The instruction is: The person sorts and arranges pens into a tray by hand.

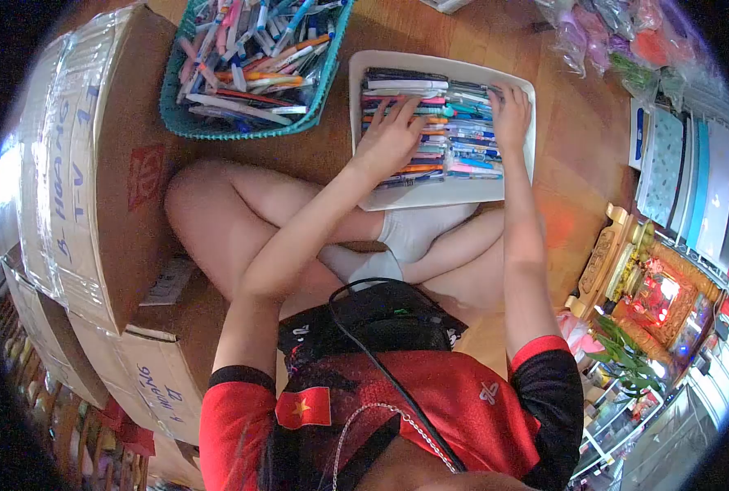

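A white tray (430, 195) lies in front of my crossed legs, filled with pens (471, 131) laid side by side in two columns. My left hand (389, 137) rests on the left column, its fingers spread over the pens. At the tray's right side, my right hand (512, 116) has its fingers stretched out, with the tips by the ends of the right column. Neither hand shows a pen lifted. Left of the tray stands a teal basket (242, 131) heaped with loose pens and markers (254, 61) pointing every way.
Cardboard boxes (86, 164) with handwriting are stacked on the left. Plastic-wrapped bundles (610, 37) lie at the upper right, above a row of upright flat items (692, 180). A carved wooden altar (655, 295) with red decorations and green leaves (622, 356) stands at right.
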Tool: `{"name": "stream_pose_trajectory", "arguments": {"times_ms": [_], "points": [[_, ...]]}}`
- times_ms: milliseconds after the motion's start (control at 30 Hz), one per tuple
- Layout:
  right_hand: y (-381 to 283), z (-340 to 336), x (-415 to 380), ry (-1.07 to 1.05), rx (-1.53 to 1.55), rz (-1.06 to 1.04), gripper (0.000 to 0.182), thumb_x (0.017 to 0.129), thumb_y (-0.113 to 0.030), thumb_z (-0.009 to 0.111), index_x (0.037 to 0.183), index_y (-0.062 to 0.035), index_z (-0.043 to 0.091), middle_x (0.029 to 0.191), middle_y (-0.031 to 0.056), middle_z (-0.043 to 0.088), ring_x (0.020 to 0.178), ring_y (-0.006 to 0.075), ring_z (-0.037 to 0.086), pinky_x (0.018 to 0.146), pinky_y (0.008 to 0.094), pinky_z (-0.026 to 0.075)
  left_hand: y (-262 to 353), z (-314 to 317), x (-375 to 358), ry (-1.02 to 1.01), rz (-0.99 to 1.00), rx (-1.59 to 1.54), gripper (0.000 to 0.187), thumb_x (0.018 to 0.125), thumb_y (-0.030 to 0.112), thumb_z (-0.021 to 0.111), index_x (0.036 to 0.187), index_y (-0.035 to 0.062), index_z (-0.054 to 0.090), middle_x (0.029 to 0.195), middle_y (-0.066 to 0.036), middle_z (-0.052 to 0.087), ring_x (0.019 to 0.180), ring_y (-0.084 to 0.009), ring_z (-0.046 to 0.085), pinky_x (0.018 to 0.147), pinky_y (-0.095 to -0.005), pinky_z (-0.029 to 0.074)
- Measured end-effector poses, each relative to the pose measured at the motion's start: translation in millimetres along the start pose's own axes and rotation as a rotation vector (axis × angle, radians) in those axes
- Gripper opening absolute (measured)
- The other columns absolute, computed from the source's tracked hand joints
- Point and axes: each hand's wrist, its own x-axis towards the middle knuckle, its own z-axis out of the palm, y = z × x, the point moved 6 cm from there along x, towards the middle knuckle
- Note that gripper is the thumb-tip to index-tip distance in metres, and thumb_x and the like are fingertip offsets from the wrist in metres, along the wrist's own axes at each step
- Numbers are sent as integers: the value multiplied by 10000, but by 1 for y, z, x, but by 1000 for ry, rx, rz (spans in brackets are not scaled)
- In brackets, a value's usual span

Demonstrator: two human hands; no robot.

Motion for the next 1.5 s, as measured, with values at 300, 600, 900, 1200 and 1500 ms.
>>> {"name": "stream_pose_trajectory", "arguments": {"times_ms": [300, 600, 900, 1200, 1500], "points": [[-129, -109, 78, 358, 575, -139, 99, 800, -162, 661, 883, -108, 667, 850, 39, 613, 847, 226, 568, 773, 352, 427, -4, 4, -1, 7, -5, 37, 265, 818, 132, 533, 1072, 65, 563, 1316, -178, 417, 1215, -333, 423, 1042, -517, 279], [-294, -84, 134, -62, 208, -786, 165, 737, -54, 588, 863, -102, 682, 1080, 54, 600, 1019, 218, 533, 852, 391, 423, -2, -3, -1, -12, -36, -28, 268, 807, 105, 497, 1053, 26, 572, 1307, -213, 420, 1231, -344, 412, 1056, -522, 258], [-278, -118, 145, 159, 178, -923, 144, 762, -75, 569, 849, -108, 679, 1040, 9, 594, 1055, 189, 511, 907, 421, 394, -3, -7, 0, -30, -14, 10, 297, 805, 138, 562, 1094, 75, 574, 1335, -139, 408, 1251, -308, 393, 1042, -521, 290], [-42, -78, 56, -269, 55, -98, 289, 839, -37, 507, 1121, -82, 553, 983, 146, 597, 902, 341, 568, 769, 427, 446, -8, 12, -8, -218, -48, 321, 662, 843, 365, 540, 1411, 141, 285, 1497, -28, 200, 1384, -191, 162, 1093, -556, 113], [-7, 0, 1, -227, 83, -225, 151, 856, -106, 519, 994, -81, 575, 949, 97, 596, 944, 269, 558, 800, 387, 421, -8, 14, -8, -260, -57, 311, 666, 854, 323, 533, 1424, 150, 235, 1499, -27, 186, 1387, -194, 155, 1106, -536, 103]]}}
